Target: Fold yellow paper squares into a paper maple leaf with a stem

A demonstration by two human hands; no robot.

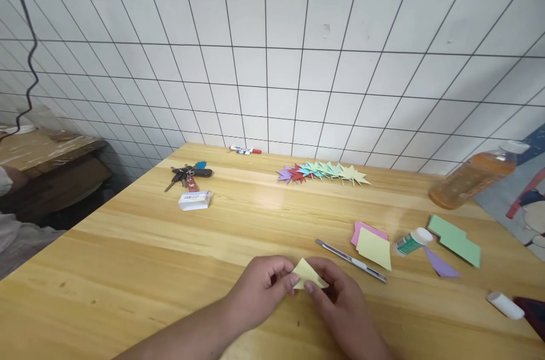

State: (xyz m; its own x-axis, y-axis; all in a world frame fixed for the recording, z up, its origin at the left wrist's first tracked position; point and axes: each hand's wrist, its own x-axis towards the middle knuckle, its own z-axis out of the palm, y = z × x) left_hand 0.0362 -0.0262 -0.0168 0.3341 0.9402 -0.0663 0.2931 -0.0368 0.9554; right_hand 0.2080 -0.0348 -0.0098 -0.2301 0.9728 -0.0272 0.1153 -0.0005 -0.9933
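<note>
Between both hands is a small piece of yellow paper [307,275], folded into a triangle with its point up. My left hand [266,286] pinches its left corner between thumb and fingers. At the right side, my right hand [340,297] grips the paper, its thumb pressed on the front. Just beyond the right hand lies a slim utility knife [351,260]. Near it are a yellow paper sheet [373,248] on top of pink paper [366,229], a glue stick [413,241] lying on its side, a purple folded paper [441,263] and green sheets [455,239].
Along the wall edge lie a row of coloured folded-paper stars [321,171] and a marker [245,150]. Keys [187,174] and a small white box [195,200] are at left. A bottle of orange drink [477,175], a white cap-like piece [505,305] and a dark phone-like object [532,314] are at right.
</note>
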